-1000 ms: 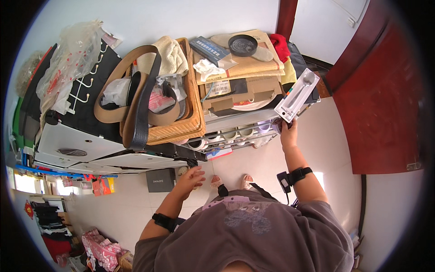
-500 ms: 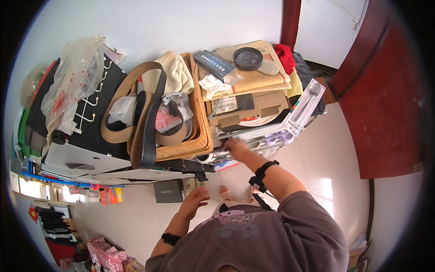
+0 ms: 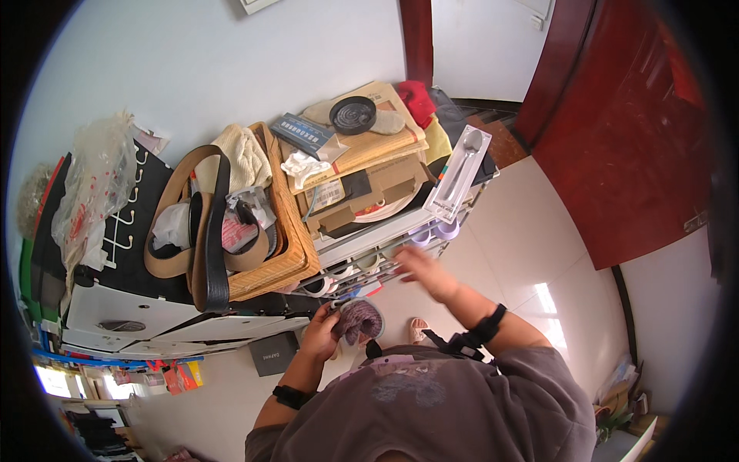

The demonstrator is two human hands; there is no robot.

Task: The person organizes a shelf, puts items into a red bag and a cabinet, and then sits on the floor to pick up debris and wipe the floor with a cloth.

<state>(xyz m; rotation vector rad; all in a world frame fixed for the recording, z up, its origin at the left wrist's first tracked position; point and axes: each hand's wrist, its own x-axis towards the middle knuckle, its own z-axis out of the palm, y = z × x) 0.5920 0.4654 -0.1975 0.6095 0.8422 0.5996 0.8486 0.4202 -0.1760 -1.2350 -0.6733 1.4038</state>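
Observation:
In my left hand (image 3: 317, 334) is a mauve fabric slipper (image 3: 359, 320) with a greyish rim, gripped at its left edge just in front of my waist. My right hand (image 3: 425, 269) hovers beside the front of a metal shoe rack (image 3: 346, 271), fingers stretched and apart, slightly blurred, holding nothing. Pale shoes (image 3: 369, 262) and lilac ones (image 3: 445, 229) sit on the rack's levels under the top. Above them stand an opened cardboard box (image 3: 369, 204) and a packaged spoon (image 3: 466, 165).
A wicker basket (image 3: 296, 245) holds a coiled belt (image 3: 217, 246) and a cream knit cloth (image 3: 250, 158). A black round dish (image 3: 352, 115) rests on flat cardboard. On the floor are a dark shoe box (image 3: 275, 354) and, at right, a red door (image 3: 608, 154).
My left hand now holds the slipper; it was without it before. My right hand has drawn back from the rack, and the view has turned to the right.

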